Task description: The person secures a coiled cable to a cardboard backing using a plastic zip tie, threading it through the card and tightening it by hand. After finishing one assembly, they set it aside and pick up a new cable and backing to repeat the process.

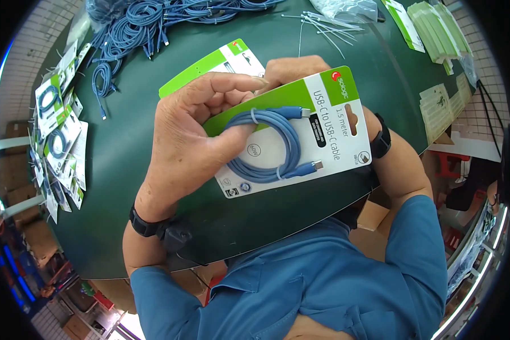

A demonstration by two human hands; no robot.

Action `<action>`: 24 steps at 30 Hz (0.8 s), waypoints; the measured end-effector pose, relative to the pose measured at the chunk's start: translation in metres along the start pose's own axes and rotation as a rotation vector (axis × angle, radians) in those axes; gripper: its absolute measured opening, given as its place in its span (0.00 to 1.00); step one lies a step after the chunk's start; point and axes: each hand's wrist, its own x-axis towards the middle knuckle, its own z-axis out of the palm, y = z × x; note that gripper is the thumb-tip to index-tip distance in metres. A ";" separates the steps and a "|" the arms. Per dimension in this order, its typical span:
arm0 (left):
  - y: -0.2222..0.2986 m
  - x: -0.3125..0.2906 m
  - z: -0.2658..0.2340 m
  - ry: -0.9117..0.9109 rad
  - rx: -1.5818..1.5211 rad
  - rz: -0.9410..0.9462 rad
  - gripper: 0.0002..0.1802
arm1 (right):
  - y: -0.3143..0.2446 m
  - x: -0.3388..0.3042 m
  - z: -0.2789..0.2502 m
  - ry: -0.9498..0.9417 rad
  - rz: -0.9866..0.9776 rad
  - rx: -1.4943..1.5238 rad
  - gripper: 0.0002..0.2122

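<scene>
A white and green backing card (pixel 345 148) is held up over the table, its printed front toward me. On it lies a coiled blue USB cable (pixel 293 141), bound by two pale cable ties, with both metal plugs pointing right. My left hand (pixel 178 133) grips the card's left side, thumb pressed over the coil and fingers bent at the upper edge. Behind the card is my right hand (pixel 294 69), its fingers curled in at the top edge; what they pinch is hidden. Another green and white card (pixel 195 70) lies flat just beyond my hands.
Loose blue cables (pixel 144 22) are heaped at the far left. Scattered white cable ties (pixel 326 28) lie at the far middle, near a clear plastic bag (pixel 345 8). Stacked cards (pixel 433 31) sit far right. Carded cables (pixel 59 136) pile along the left edge of the green table (pixel 119 226).
</scene>
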 end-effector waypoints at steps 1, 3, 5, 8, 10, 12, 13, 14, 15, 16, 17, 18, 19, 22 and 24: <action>0.000 0.000 0.001 -0.008 0.004 -0.008 0.17 | -0.012 0.011 -0.005 -0.048 -0.083 -0.254 0.17; -0.002 -0.001 0.002 -0.077 0.111 0.037 0.20 | -0.016 0.017 -0.003 -0.088 -0.160 -0.504 0.14; -0.003 0.000 0.002 -0.120 0.163 0.052 0.21 | -0.014 0.016 0.002 0.024 -0.189 -0.532 0.07; -0.006 0.003 0.001 -0.198 0.573 0.240 0.24 | -0.011 0.015 0.004 0.080 -0.163 -0.521 0.05; -0.009 0.002 0.001 -0.208 0.609 0.248 0.24 | -0.009 0.015 0.005 0.064 -0.100 -0.484 0.02; -0.011 0.000 0.002 -0.217 0.680 0.282 0.25 | -0.002 0.015 0.007 0.067 -0.110 -0.459 0.01; -0.011 -0.001 0.003 -0.222 0.679 0.278 0.25 | 0.001 0.015 0.008 0.064 -0.127 -0.448 0.01; -0.008 -0.003 0.007 -0.201 0.719 0.314 0.23 | 0.001 0.016 0.009 0.061 -0.144 -0.436 0.02; -0.005 -0.006 0.010 -0.180 0.759 0.351 0.22 | 0.001 0.016 0.010 0.066 -0.140 -0.432 0.02; -0.004 -0.007 0.012 -0.160 0.799 0.389 0.20 | -0.001 0.015 0.010 0.054 -0.138 -0.442 0.02; -0.005 -0.007 0.013 -0.167 0.799 0.385 0.20 | -0.003 0.015 0.011 0.043 -0.137 -0.453 0.02; -0.005 -0.008 0.014 -0.170 0.761 0.359 0.20 | -0.005 0.015 0.011 0.031 -0.139 -0.463 0.02; -0.005 -0.008 0.015 -0.172 0.723 0.333 0.20 | -0.004 0.014 0.011 0.035 -0.139 -0.459 0.02; -0.006 -0.008 0.018 -0.165 0.749 0.318 0.20 | 0.000 0.015 0.005 -0.016 -0.136 -0.561 0.02; -0.008 -0.007 0.020 -0.127 0.868 0.348 0.20 | 0.001 0.015 0.002 -0.039 -0.108 -0.561 0.01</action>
